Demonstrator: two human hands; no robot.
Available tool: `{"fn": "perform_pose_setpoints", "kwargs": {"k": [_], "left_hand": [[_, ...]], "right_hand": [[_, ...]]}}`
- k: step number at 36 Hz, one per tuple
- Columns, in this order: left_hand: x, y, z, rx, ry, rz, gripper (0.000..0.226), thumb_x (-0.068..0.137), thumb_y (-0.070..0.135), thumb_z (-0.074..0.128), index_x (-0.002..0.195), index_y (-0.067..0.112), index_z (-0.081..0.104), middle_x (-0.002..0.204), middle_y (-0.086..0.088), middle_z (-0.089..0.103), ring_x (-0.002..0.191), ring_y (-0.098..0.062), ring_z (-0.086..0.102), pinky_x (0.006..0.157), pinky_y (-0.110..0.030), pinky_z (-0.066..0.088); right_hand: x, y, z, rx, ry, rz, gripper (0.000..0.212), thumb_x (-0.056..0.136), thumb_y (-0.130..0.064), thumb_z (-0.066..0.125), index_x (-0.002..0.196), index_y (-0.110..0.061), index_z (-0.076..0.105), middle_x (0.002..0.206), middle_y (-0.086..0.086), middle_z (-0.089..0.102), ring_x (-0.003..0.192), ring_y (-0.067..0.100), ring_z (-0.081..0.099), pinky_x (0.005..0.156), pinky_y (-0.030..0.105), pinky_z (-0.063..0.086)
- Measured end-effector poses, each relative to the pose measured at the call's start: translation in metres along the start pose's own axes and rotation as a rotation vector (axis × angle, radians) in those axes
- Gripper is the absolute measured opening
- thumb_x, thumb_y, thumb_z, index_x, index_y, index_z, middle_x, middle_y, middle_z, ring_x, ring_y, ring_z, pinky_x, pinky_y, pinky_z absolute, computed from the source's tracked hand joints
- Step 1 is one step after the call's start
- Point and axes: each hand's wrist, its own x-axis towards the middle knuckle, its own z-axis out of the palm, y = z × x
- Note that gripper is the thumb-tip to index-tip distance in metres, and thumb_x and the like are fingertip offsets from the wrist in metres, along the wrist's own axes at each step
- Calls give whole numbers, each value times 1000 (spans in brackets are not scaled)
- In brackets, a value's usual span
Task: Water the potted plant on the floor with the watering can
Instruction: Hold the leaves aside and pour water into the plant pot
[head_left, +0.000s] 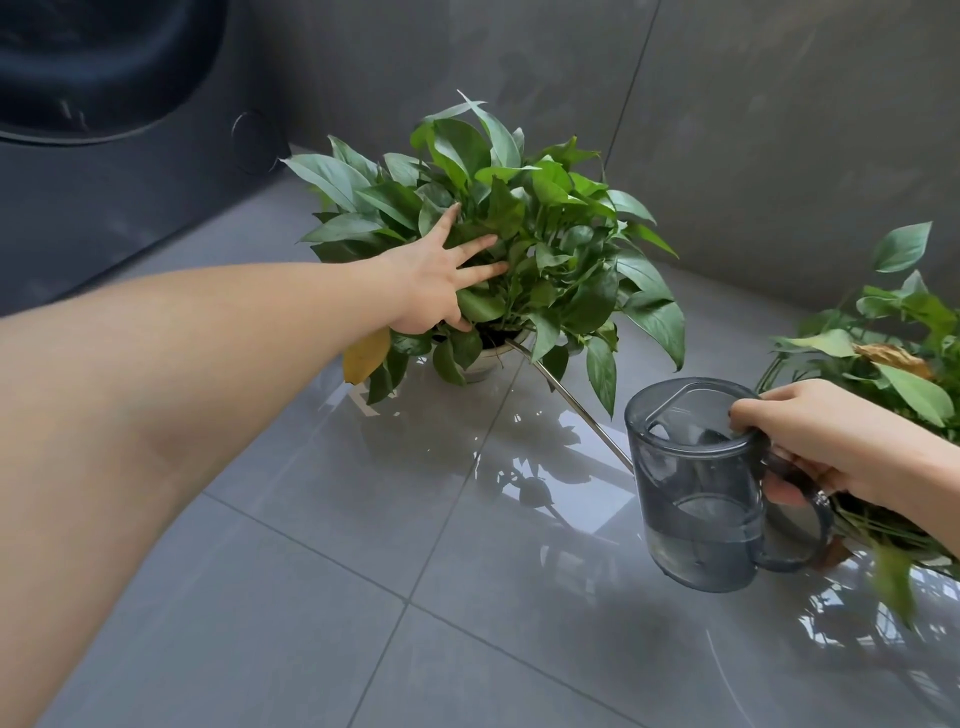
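A leafy green potted plant stands on the grey tiled floor in a small white pot. My left hand is spread open against the leaves on the plant's left side, pushing them back. My right hand grips the handle of a translucent grey watering can that holds some water at the bottom. Its long thin metal spout runs up and left, and the tip rests at the pot's rim under the leaves. No water stream is visible.
A second leafy plant sits at the right, just behind my right hand. A dark appliance with a round door stands at the back left. Grey wall tiles close off the back. The glossy floor lies in front.
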Motion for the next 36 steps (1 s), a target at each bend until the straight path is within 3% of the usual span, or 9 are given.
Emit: {"fn": "perform_pose_setpoints", "kwargs": {"k": [16, 28, 36], "left_hand": [[-1, 0, -1, 6, 2, -2, 62, 95, 15, 31, 142, 53, 17, 158, -12, -18, 141, -42, -20, 105, -75, -4], [-2, 0, -1, 5, 0, -1, 61, 96, 17, 31, 142, 54, 18, 158, -13, -18, 141, -43, -20, 105, -75, -3], [-2, 0, -1, 1, 1, 0, 61, 96, 16, 30, 142, 54, 18, 158, -12, -18, 141, -42, -20, 105, -75, -3]], "right_hand": [[-2, -7, -1, 0, 13, -17, 23, 88, -15, 56, 89, 5, 68, 52, 16, 60, 38, 25, 59, 35, 20, 46], [-5, -8, -2, 4, 3, -3, 26, 88, -13, 56, 97, 10, 66, 55, 17, 58, 35, 25, 56, 38, 24, 49], [-3, -8, -3, -15, 8, 5, 24, 88, -14, 56, 92, 8, 67, 51, 15, 59, 37, 25, 57, 44, 27, 52]]}}
